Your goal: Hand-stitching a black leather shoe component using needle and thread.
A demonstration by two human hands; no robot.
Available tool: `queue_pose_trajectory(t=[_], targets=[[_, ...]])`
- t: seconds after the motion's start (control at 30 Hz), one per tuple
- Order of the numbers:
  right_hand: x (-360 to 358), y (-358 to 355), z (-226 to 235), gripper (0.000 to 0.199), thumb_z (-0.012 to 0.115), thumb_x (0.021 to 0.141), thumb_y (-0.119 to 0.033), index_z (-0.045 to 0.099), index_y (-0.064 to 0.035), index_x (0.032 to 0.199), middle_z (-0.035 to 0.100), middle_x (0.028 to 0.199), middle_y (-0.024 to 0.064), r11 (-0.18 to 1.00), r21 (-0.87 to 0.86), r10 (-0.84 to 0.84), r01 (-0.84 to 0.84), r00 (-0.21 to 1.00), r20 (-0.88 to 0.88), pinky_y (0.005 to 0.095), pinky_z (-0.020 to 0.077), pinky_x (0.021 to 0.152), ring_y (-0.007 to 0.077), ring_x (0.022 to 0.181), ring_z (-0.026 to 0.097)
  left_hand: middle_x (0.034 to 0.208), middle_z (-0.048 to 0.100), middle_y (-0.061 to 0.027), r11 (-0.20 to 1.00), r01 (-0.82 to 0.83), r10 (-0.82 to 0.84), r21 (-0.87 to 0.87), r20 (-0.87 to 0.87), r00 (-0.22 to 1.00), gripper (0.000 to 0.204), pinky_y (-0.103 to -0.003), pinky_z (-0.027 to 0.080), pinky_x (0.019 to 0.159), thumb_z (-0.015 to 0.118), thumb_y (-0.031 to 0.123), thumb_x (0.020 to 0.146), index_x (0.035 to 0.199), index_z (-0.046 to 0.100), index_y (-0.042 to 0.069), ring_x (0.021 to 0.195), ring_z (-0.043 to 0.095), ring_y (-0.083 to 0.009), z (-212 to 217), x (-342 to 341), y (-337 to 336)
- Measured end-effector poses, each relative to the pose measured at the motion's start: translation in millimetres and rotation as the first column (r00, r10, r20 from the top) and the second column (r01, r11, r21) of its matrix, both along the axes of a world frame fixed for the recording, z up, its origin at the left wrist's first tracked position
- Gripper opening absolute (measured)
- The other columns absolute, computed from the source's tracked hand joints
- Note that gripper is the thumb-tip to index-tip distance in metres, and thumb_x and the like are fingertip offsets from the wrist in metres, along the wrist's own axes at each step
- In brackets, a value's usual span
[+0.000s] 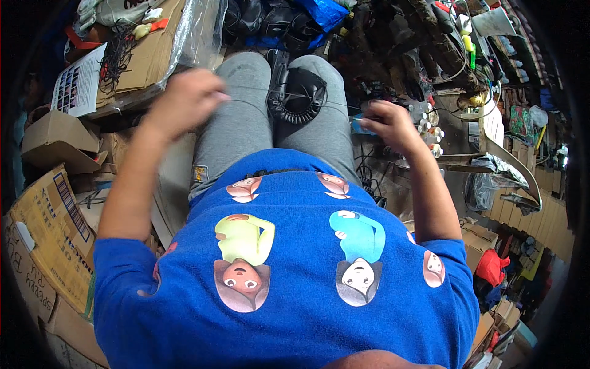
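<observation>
Setting: cluttered workshop floor, cardboard boxes (49, 227) at left.
Left hand (187, 98): fingers pinched on a thin wire (289, 103).
Wire: stretched taut across grey-trousered knees, over a coiled black cable (298, 98).
Right hand (390, 123): fingers closed on the wire's other end.

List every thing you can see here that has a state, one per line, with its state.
left hand: raised, fingers pinched on a thin wire
right hand: closed on a small blue part
thin wire: stretched between the two hands
black coiled cord: resting on the lap, coiled
clear plastic bag: lying crumpled on cardboard
small cardboard box: flaps open
</observation>
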State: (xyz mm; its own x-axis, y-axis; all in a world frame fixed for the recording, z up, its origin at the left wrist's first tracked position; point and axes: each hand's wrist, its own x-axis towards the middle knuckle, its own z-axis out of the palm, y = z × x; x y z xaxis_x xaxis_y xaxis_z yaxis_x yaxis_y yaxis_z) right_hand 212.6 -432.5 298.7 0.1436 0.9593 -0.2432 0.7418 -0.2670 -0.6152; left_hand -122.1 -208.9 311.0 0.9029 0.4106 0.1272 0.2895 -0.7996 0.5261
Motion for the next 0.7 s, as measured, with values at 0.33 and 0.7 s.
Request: queue_pose_trajectory(t=[0.33,0.7], targets=[[135,-144,-69,0.029,0.067,0.077,-0.022,0.065,-0.0066,0.102,0.063,0.087,0.0154,0.914,-0.231,-0.216,0.335,0.880,0.422,0.0394,0.0478,0.076,0.0328,0.080,0.062,0.096,0.061,-0.0138,0.725,-0.584,0.621,0.365,0.020,0.784,0.027,-0.034,0.046,0.080,0.064,0.017,0.081,0.104,0.065,0.003,0.088,0.059,-0.0261,18,-81,65],[-34,53,-4,0.012,0.066,0.077,0.000,0.068,-0.0056,0.088,0.058,0.085,0.0007,0.985,0.129,-0.067,0.112,0.948,-0.312,0.0234,0.0463,0.070,0.0091,0.081,0.057,0.102,0.061,-0.0118,0.918,0.277,-0.317,-0.284,-0.102,0.943,0.028,-0.032,0.045,0.084,0.069,0.019,0.077,0.100,0.066,0.004,0.096,0.059,-0.0239,-22,133,-19]])
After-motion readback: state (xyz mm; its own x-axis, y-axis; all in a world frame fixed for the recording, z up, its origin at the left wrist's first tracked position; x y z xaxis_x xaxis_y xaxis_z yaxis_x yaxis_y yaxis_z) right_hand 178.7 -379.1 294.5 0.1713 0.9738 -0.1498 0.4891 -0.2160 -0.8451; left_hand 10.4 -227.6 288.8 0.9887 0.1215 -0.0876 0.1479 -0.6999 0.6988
